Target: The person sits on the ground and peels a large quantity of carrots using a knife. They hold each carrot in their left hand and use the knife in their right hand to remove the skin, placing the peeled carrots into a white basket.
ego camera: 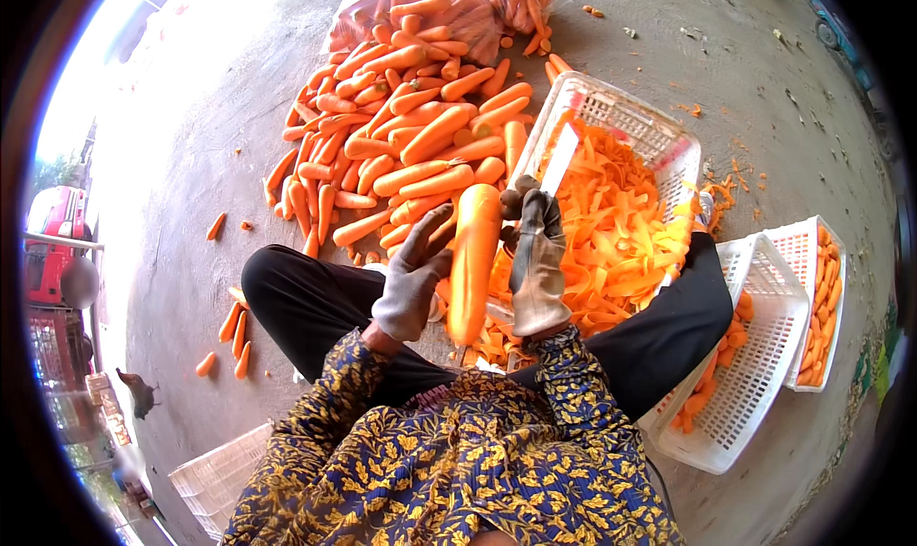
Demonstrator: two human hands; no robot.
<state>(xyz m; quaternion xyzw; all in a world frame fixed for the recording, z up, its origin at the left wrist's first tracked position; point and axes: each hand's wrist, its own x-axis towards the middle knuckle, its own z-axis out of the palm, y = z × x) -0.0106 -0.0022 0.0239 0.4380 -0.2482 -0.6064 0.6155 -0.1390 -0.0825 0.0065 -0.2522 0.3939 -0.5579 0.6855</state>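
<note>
A large carrot (473,266) stands nearly upright in the picture between my two gloved hands. My left hand (415,281), in a grey work glove with dark fingers, is beside the carrot's left side with thumb and fingers apart; whether it touches the carrot is unclear. My right hand (536,259), in a soiled glove, is closed around a tool with a flat pale blade or strip (560,157) pointing up; its exact kind cannot be told. Orange peelings (609,238) fill the white plastic crate (616,94) beyond my right hand. A big heap of carrots (423,130) lies ahead.
Clear plastic bags of carrots (466,23) lie behind the heap. At the right stand white crates (745,381) holding carrots. Loose carrots (240,334) lie on the concrete floor at left, near a bird (138,394). Another white crate (222,474) is at lower left.
</note>
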